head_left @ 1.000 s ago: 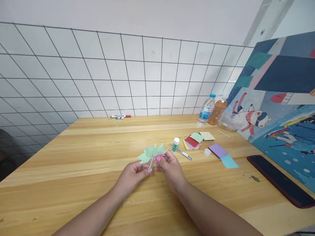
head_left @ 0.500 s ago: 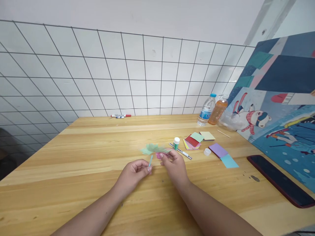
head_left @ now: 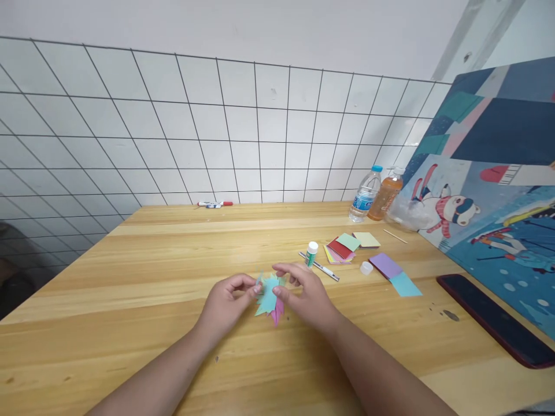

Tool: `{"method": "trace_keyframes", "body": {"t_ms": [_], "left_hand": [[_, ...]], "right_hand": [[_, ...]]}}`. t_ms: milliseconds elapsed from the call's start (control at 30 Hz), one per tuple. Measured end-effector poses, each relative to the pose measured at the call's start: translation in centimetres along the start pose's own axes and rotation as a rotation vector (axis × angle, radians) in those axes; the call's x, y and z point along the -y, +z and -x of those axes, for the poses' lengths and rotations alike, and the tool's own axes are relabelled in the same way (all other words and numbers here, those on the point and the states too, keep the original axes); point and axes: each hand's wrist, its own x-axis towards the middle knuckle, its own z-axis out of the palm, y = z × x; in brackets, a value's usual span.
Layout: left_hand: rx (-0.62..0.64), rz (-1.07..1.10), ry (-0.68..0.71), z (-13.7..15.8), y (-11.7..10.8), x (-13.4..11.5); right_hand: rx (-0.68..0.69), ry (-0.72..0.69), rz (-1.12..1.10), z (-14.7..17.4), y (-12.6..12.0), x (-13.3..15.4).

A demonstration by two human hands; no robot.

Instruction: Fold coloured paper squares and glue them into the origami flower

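A pointed, spiky folded-paper piece (head_left: 269,296) in light blue, green and pink appears between my two hands, low over the table. My right hand (head_left: 306,296) holds its right side, thumb against the face and fingers curved over the top. From the left, my left hand (head_left: 232,303) is closed in a pinch at the paper's edge, with a narrow light blue paper strip (head_left: 259,279) at its fingertips. Whether the strip touches the piece, I cannot tell. Just beyond my right hand stands an uncapped glue stick (head_left: 311,254), next to a silver craft knife (head_left: 325,270).
Coloured paper squares (head_left: 340,249), more purple and blue sheets (head_left: 385,266) and a clear cap (head_left: 366,268) lie to the right. A phone (head_left: 494,318) rests near the right edge. Two bottles (head_left: 364,196) stand at the back; markers (head_left: 215,204) lie by the tiled wall.
The paper piece has come nearer and turned, so its light blue face and pink point now show. My left hand has brought the strip up against its left side.
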Motion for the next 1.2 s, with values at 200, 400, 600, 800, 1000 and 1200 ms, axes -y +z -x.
{"method": "trace_keyframes", "body": {"t_ms": [200,400,600,800,1000,1200], "left_hand": [[0.095,-0.154,0.085,0.9,1.3,-0.6],[0.162,-0.489,0.259,0.5,0.5,0.3],[0.194,-0.626,0.335,0.2,0.2,0.9],[0.247,-0.669,0.387,-0.1,0.3,0.7],[0.230,-0.748,0.357,0.0,-0.1,0.1],[0.186,-0.751,0.324,0.0,0.0,0.3]], "right_hand": [[0.038,-0.030,-0.238,0.3,2.2,0.2],[0.161,0.168,0.158,0.1,-1.0,-1.4],[0.315,0.234,0.564,0.5,-3.1,-1.8],[0.190,0.183,0.684,0.0,-2.2,-1.6],[0.288,0.179,0.790,0.0,-2.2,-2.3],[0.299,0.203,0.828,-0.4,-1.4,-1.7]]}}
